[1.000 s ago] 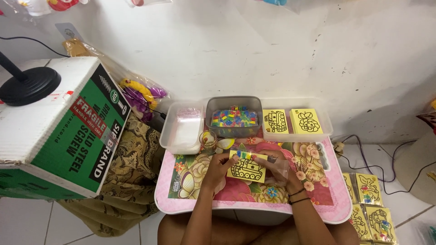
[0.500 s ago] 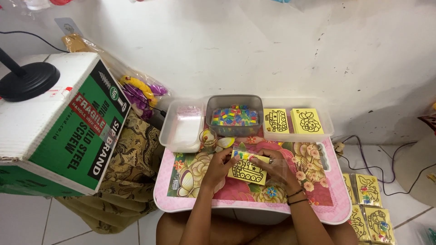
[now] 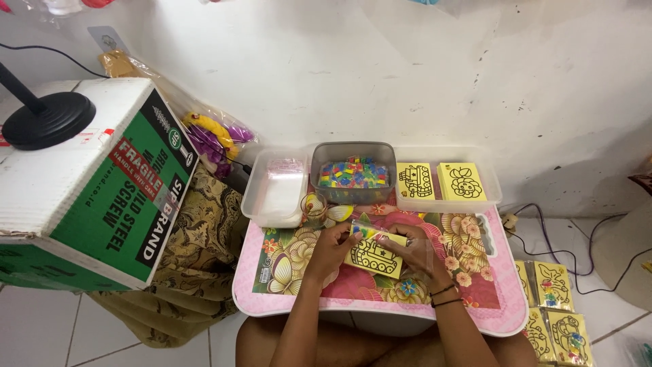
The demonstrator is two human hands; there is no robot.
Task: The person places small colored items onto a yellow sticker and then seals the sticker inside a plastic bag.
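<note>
Little change since a second ago: left hand and right hand still pinch the yellow tank card over the floral tray table; card barely shifts.

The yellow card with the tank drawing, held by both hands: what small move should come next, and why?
Probably slide the yellow card fully into its clear sleeve. The left hand and right hand pinch it from both sides over the flowered tray table, and colourful pieces already sit at its top-left corner, as in the packed cards on the floor.
</note>
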